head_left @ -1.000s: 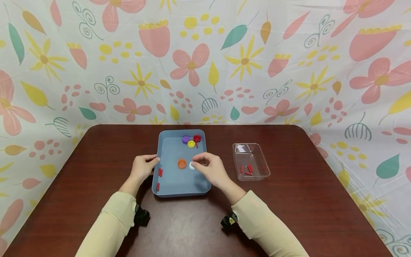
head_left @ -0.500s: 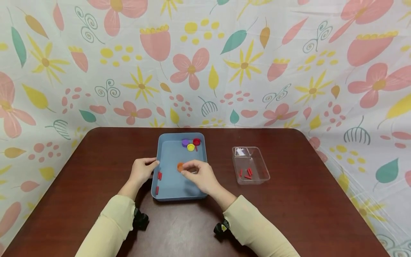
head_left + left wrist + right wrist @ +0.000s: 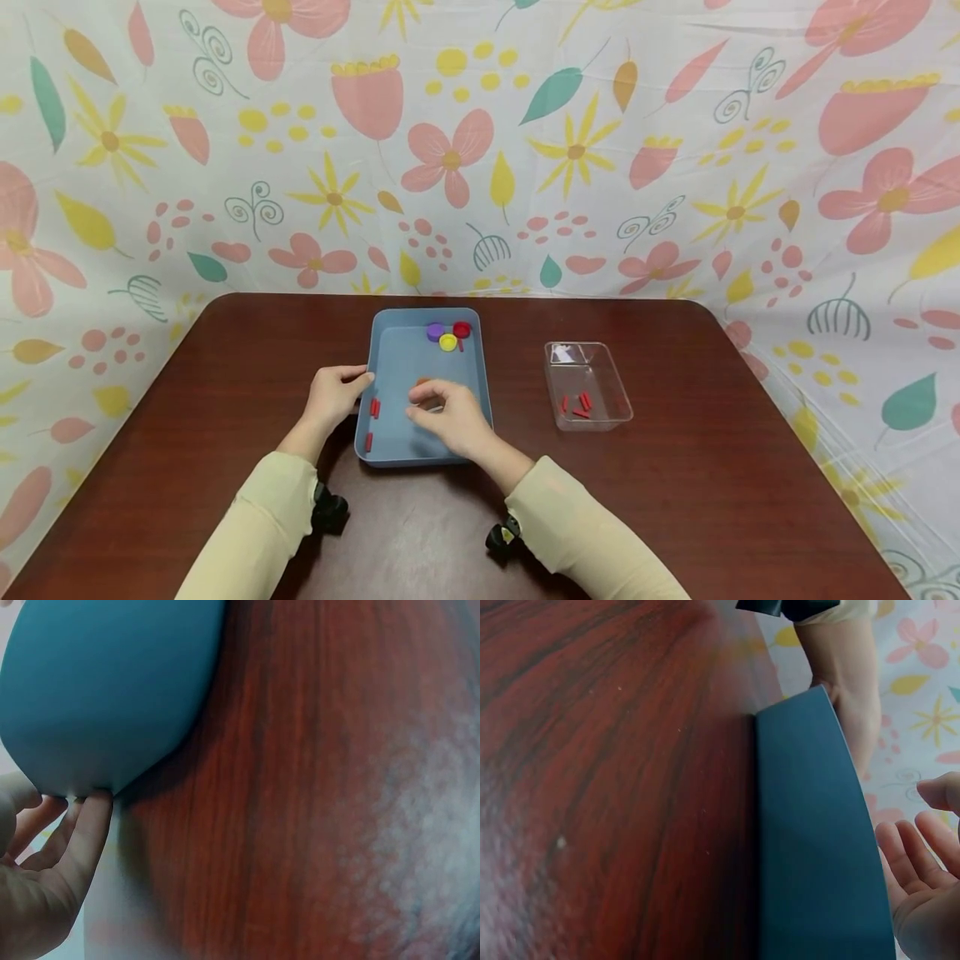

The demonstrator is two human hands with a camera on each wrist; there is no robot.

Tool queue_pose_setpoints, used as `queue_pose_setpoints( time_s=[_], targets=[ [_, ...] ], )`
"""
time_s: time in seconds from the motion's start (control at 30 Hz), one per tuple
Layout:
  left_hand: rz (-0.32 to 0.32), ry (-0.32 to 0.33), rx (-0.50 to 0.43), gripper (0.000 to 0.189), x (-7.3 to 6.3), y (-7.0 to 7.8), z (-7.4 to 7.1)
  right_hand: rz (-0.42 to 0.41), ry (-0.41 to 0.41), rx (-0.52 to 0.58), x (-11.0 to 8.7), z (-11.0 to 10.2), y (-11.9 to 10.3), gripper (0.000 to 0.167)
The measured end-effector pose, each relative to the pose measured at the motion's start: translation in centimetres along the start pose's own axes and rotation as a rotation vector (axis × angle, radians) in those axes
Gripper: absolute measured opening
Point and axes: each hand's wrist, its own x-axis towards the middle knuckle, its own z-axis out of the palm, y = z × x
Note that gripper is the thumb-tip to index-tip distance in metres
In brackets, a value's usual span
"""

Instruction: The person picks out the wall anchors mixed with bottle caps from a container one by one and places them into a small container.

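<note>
My left hand (image 3: 333, 392) grips the left rim of a blue-grey tray (image 3: 393, 354). In the left wrist view its fingers (image 3: 91, 825) press against the tray's outer wall. Over the middle of the tray is my right hand (image 3: 453, 417), thumb and index tips apart. The right wrist view shows its thumb (image 3: 939, 791) separated from the other fingers, nothing visible between them. Just a sliver of an orange round cap (image 3: 423, 381) shows behind that hand. Purple (image 3: 436, 332), yellow (image 3: 447, 342) and red (image 3: 462, 330) round caps sit in the far right corner.
Short red sticks (image 3: 375, 408) lie along the tray's left side, and one lies beside the red cap. To the right, a clear plastic box (image 3: 588, 371) holds several red sticks (image 3: 582, 404). A brown wooden table (image 3: 720, 467) meets a floral cloth behind.
My right hand has moved left and slightly toward me over the tray, leaving the white round piece and covering most of the orange cap. The left hand stays on the rim.
</note>
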Motion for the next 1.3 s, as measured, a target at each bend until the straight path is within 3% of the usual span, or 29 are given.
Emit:
queue_pose_setpoints(
  time_s=[0.2, 0.6, 1.0, 1.3],
  targets=[
    [0.012, 0.001, -0.006, 0.041, 0.3, 0.1, -0.1, -0.025, -0.038, 0.002, 0.3, 0.8, -0.1, 0.025],
    [0.013, -0.011, -0.031, 0.04, 0.1, -0.2, 0.0, 0.018, -0.135, -0.063, 0.6, 3.0, 0.2, 0.027],
    [0.023, 0.003, -0.052, 0.039, 0.2, -0.1, -0.1, 0.015, -0.215, -0.237, 1.9, 4.0, 0.0, 0.032],
    [-0.013, -0.018, -0.084, 0.039, 0.1, 0.0, -0.1, 0.044, -0.281, -0.355, 2.6, 4.8, 0.3, 0.036]
  ],
)
